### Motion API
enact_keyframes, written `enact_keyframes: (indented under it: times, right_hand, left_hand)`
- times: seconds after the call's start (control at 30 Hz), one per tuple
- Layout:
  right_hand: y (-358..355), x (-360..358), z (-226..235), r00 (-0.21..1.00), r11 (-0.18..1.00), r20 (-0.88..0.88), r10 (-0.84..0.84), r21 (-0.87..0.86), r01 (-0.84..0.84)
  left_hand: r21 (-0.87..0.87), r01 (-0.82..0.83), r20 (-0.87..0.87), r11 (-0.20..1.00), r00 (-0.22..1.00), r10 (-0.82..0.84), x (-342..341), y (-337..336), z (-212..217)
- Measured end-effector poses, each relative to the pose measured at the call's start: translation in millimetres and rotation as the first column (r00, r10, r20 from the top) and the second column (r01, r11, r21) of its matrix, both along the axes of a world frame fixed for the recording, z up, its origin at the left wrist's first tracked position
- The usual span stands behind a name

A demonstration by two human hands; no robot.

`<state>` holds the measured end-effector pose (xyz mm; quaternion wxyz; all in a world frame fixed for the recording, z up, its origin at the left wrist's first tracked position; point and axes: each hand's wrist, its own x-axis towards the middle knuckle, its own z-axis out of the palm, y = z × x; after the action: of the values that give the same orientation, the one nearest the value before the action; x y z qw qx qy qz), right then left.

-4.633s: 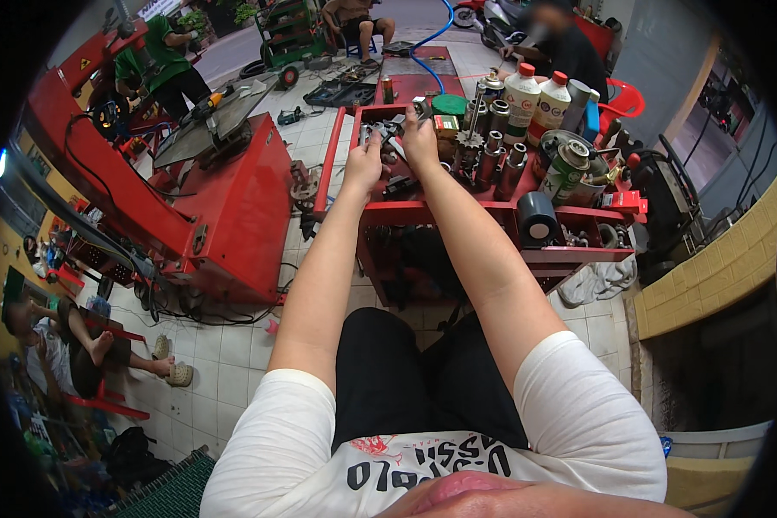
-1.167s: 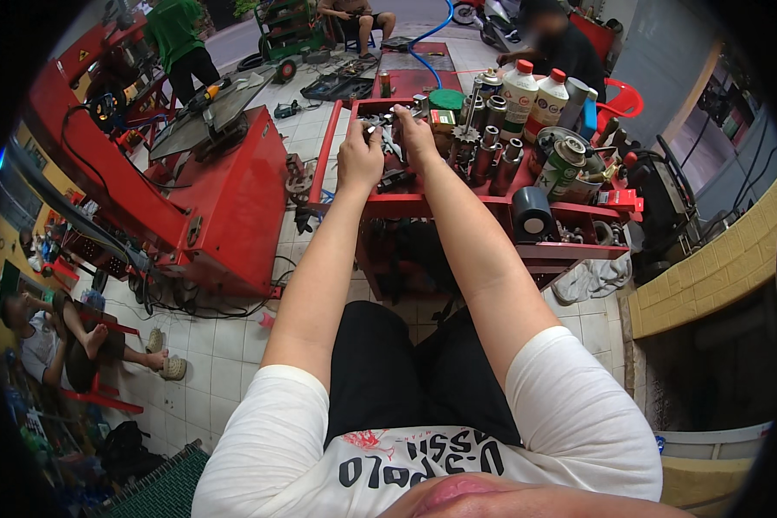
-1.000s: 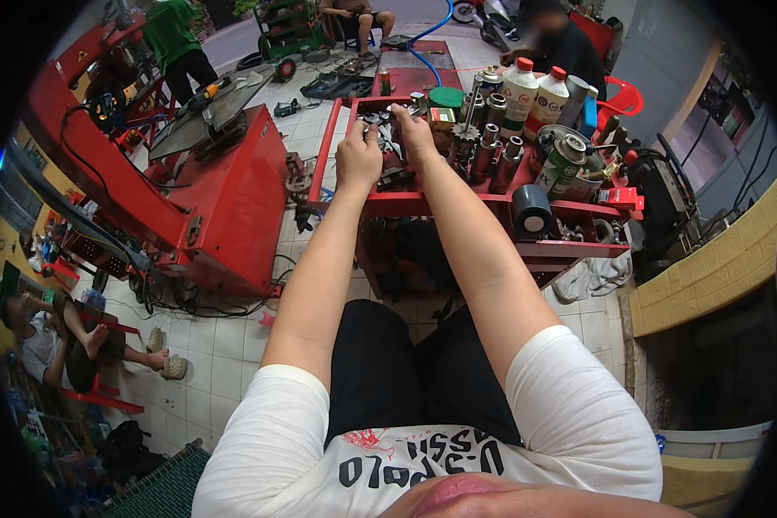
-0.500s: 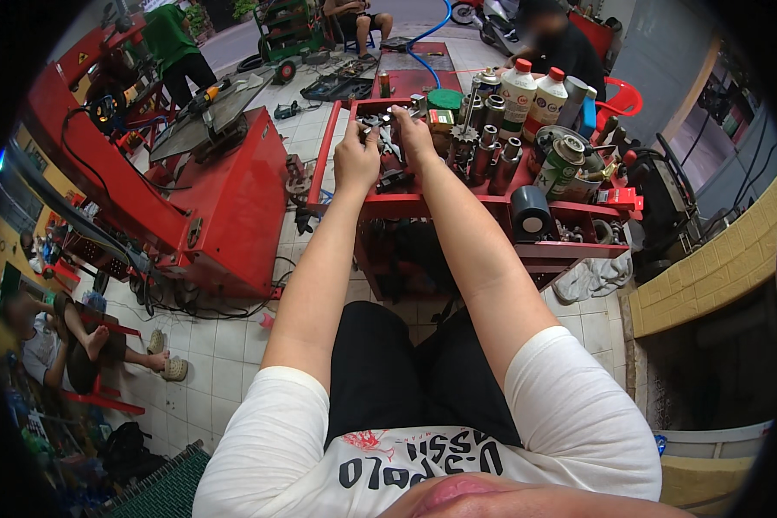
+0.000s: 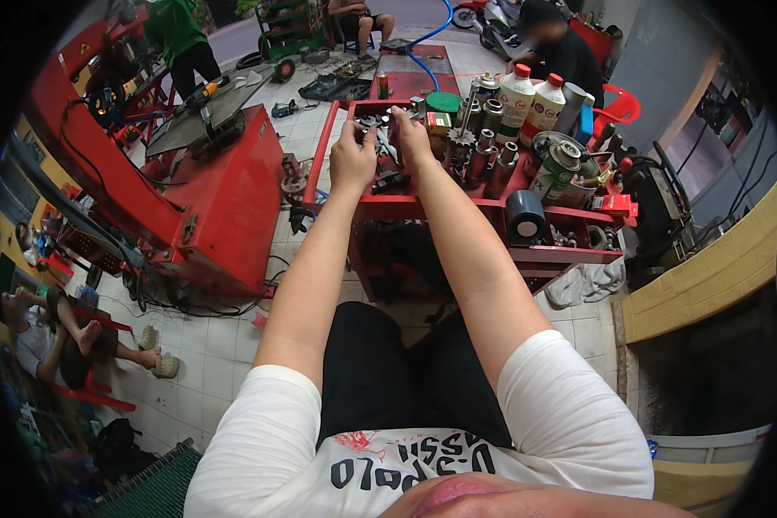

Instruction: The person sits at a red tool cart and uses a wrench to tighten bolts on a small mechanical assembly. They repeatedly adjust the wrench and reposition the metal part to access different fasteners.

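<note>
Red cart (image 5: 390, 207), metal parts (image 5: 386, 148) beside left hand (image 5: 353, 159)

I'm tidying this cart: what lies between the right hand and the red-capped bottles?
In the head view, a green lid, small box and metal cylinders lie between the right hand and the bottles.

Bare hands (image 5: 354, 158) over a red tool cart (image 5: 387, 208), metal cylinders (image 5: 481, 159), two red-capped bottles (image 5: 514, 105)
</note>
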<state>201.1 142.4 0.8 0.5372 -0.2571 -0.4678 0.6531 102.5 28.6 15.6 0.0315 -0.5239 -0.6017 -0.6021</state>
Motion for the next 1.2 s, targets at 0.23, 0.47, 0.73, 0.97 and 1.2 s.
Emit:
enact_keyframes:
  times: [0.23, 0.47, 0.73, 0.97, 1.2]
  right_hand:
    - [6.0, 4.4, -5.5, 0.999, 1.000, 0.038, 0.007, 0.005, -0.007]
    - [4.0, 0.2, -3.8, 1.000, 1.000, 0.021, 0.006, -0.010, -0.006]
    - [4.6, -0.4, -2.7, 1.000, 1.000, 0.021, 0.016, -0.013, -0.016]
    - [-0.9, 0.9, 0.6, 1.000, 1.000, 0.022, 0.019, 0.004, -0.019]
    - [3.2, 1.3, -2.3, 0.995, 1.000, 0.096, -0.008, 0.020, 0.006]
  left_hand:
    - [-0.168, -0.048, -0.015, 0.985, 0.999, 0.046, 1.8, -1.5, 3.0]
    - [-0.243, -0.030, -0.023, 0.969, 0.999, 0.025, -4.6, -2.5, 3.5]
    - [-0.024, -0.006, -0.009, 1.000, 1.000, 0.006, 0.4, -2.8, 3.4]
    - [-0.043, -0.065, -0.047, 0.997, 0.997, 0.063, 3.1, -7.3, 6.4]
    - [-0.079, -0.124, -0.095, 0.989, 0.989, 0.116, 6.1, -7.6, 8.3]
